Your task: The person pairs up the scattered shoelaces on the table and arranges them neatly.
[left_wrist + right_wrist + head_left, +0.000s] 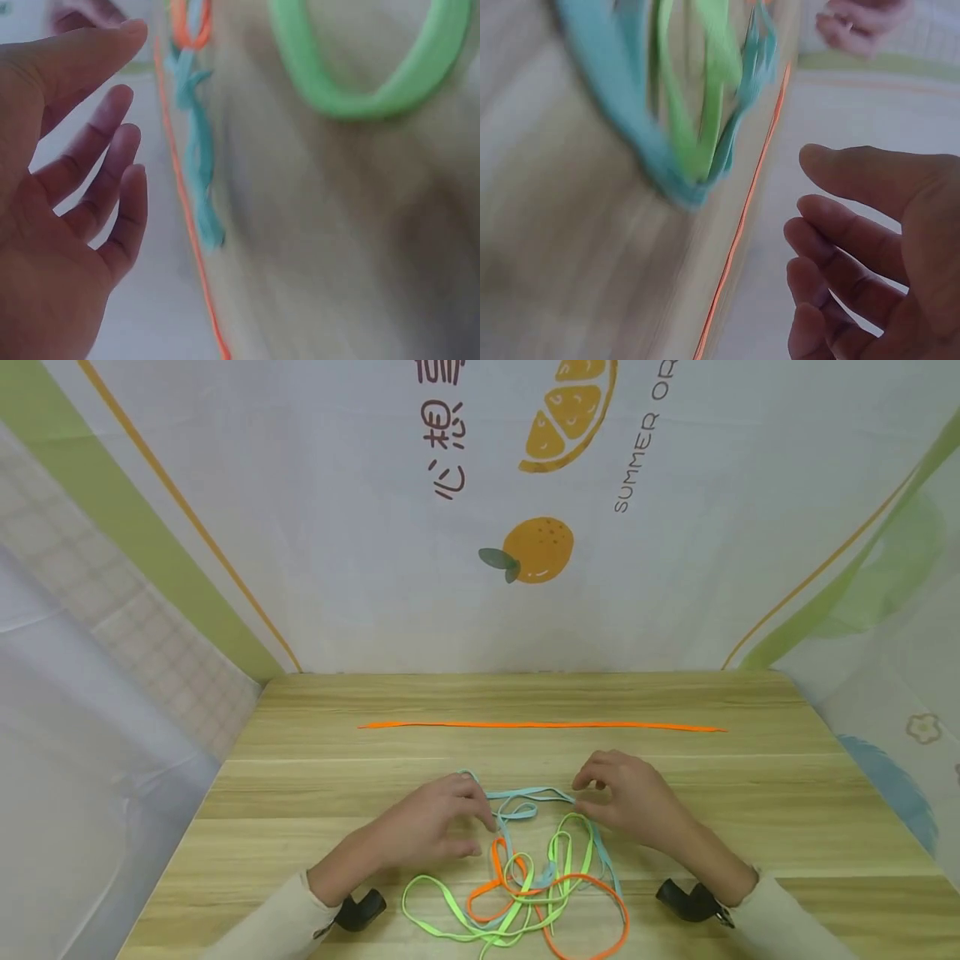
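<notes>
A tangle of flat shoelaces lies at the near middle of the table: a light blue lace [517, 792], a yellow-green lace [442, 891] and an orange lace [626, 920], looped over one another. My left hand [431, 821] is over the tangle's left side, beside the blue lace; its fingers are loosely bent with a gap to the thumb. Opposite it, my right hand [630, 797] hovers by the blue lace's right end, thumb and fingers apart. Both palms [52, 247] [930, 262] hold nothing in the wrist views. Whether fingertips touch the blue lace is unclear.
Another orange lace [540, 724] lies stretched straight across the far part of the wooden table [285, 793]. Behind the table hangs a white printed cloth [375, 568], with more cloth at both sides. Black wrist mounts [360, 910] sit under both wrists.
</notes>
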Motion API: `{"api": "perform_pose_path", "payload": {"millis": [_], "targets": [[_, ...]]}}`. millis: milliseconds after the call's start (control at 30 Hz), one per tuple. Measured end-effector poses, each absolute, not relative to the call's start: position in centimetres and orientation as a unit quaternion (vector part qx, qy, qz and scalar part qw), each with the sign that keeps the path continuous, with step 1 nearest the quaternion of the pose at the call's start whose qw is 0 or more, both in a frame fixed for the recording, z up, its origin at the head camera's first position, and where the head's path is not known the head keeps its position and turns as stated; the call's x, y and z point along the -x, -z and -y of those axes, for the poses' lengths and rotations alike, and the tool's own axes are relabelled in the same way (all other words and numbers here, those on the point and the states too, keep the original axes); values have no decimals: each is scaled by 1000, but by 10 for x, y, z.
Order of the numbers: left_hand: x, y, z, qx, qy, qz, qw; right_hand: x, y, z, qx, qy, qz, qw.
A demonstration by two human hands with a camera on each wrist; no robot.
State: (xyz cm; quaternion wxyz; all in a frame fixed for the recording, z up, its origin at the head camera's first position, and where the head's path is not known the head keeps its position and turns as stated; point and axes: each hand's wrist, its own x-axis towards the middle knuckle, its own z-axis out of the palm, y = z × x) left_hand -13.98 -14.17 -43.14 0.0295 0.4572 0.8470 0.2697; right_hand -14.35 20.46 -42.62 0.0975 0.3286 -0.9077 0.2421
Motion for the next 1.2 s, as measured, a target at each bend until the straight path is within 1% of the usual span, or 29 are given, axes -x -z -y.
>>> {"api": "perform_pose_path", "payload": {"millis": [100,200,400,567,700,867,967,1200], "targets": [[135,436,134,-478,-253,-840,35,137,425,-193,-353,-251,897,89],[133,440,128,-497,-237,-834,29,133,428,-183,-368,-254,890,85],[133,443,121,-514,-218,-829,35,131,436,-172,-364,-264,891,54],[134,447,119,-518,-224,-824,41,129,441,-165,-375,-276,884,47],[135,448,118,-512,-249,-821,50,129,443,-160,-391,-320,863,24],[135,444,114,-482,-285,-825,72,129,442,-156,-414,-398,818,-35],[134,439,111,-468,-311,-824,74,130,439,-154,-430,-427,793,-61],[131,422,107,-446,-401,-797,64,133,420,-151,-458,-456,761,-64]]}}
